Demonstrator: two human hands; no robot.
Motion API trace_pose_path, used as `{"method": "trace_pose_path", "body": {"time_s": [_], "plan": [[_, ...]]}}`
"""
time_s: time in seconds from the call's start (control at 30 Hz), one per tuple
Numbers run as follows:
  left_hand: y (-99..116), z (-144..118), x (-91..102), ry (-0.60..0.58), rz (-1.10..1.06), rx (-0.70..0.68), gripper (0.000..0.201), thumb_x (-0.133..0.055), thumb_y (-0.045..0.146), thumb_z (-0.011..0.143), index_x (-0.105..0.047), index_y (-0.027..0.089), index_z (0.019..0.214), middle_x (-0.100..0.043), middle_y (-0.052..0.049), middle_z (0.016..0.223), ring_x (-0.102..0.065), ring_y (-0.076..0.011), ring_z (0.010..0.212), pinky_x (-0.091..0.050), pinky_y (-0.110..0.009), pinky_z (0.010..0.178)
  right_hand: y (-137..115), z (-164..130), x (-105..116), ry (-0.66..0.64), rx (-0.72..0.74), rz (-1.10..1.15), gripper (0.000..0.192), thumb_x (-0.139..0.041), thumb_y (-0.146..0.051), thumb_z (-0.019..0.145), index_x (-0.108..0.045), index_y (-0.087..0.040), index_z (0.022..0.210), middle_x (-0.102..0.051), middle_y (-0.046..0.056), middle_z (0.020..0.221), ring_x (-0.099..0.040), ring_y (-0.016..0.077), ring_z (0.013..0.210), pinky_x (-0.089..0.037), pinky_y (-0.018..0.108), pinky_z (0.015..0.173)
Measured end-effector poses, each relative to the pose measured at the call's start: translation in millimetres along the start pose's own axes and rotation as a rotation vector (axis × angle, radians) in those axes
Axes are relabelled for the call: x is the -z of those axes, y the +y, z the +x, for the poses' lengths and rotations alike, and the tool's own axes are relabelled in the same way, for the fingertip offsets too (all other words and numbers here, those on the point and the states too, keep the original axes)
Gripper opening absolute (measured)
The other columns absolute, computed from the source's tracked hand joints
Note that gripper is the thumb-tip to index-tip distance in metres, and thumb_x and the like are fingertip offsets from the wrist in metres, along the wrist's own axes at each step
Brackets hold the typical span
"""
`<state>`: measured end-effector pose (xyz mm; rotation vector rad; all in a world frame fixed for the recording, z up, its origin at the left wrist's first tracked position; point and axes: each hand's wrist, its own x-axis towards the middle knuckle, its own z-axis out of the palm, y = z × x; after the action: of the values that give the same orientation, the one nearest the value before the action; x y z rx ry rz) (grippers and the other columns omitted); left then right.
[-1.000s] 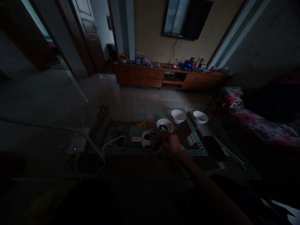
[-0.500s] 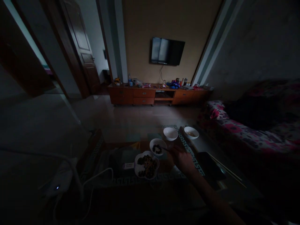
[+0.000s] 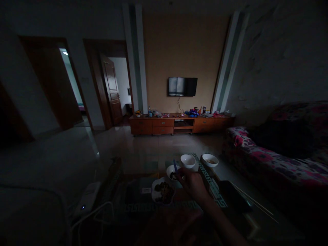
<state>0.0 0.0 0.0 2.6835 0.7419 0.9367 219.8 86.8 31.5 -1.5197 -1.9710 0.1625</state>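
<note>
Spoon (image 3: 175, 166): pinched upright in my right grip (image 3: 192, 182), tip over the nearest bowl (image 3: 173, 172) on the table (image 3: 217, 201), beside the plate (image 3: 162, 193). Left grip unseen.

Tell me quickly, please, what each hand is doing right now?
Right hand: closed on a thin blue utensil over the small bowl.
Left hand: not in view.
</note>
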Motion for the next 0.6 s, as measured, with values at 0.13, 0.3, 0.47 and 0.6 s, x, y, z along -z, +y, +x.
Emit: {"method": "trace_pose_path", "body": {"time_s": [0.13, 0.3, 0.47, 0.6], "plan": [[5.0, -1.1, 4.8, -0.024, 0.015, 0.060, 0.101, -0.077, 0.003, 0.077, -0.038, 0.043, 0.161, -0.065, -0.001, 0.143, -0.070, -0.0348, 0.110, -0.067, -0.063, 0.088, -27.3, 15.8, -7.3, 0.002, 0.023, 0.048, 0.020, -0.060, -0.037, 0.106, -0.076, -0.025, 0.106, -0.084, 0.004, 0.097, -0.080, 0.0220, 0.086, -0.047, 0.027, 0.072], [21.0, -6.3, 5.9, -0.011, 0.083, -0.158, 0.075, -0.079, 0.014, 0.090, -0.047, 0.029, 0.157, -0.061, -0.001, 0.148, -0.059, -0.0243, 0.134, -0.055, -0.041, 0.112, -49.5, 32.9, -27.4, 0.008, -0.007, -0.013, 0.020, -0.063, -0.037, 0.105, -0.078, -0.027, 0.112, -0.084, 0.003, 0.095, -0.079, 0.0213, 0.087, -0.046, 0.027, 0.074], [55.5, 22.1, -12.1, -0.110, 0.194, -0.544, 0.039, -0.049, 0.031, 0.118, -0.054, 0.023, 0.156, -0.051, -0.008, 0.161, -0.044, -0.0254, 0.151, -0.040, -0.039, 0.126, -77.9, 46.7, -53.4, -0.072, 0.186, -0.135, 0.016, -0.069, -0.027, 0.099, -0.079, -0.023, 0.109, -0.082, 0.008, 0.114, -0.073, 0.0261, 0.114, -0.047, 0.033, 0.093], [84.0, 51.9, -26.8, -0.325, 0.094, -0.668, 0.052, -0.042, 0.031, 0.116, -0.041, 0.020, 0.167, -0.044, -0.014, 0.166, -0.040, -0.0340, 0.153, -0.046, -0.054, 0.121, -85.3, 45.1, -73.7, -0.131, 0.325, -0.217, 0.017, -0.068, -0.029, 0.098, -0.077, -0.019, 0.109, -0.081, 0.012, 0.111, -0.069, 0.0301, 0.118, -0.041, 0.042, 0.106]]}}
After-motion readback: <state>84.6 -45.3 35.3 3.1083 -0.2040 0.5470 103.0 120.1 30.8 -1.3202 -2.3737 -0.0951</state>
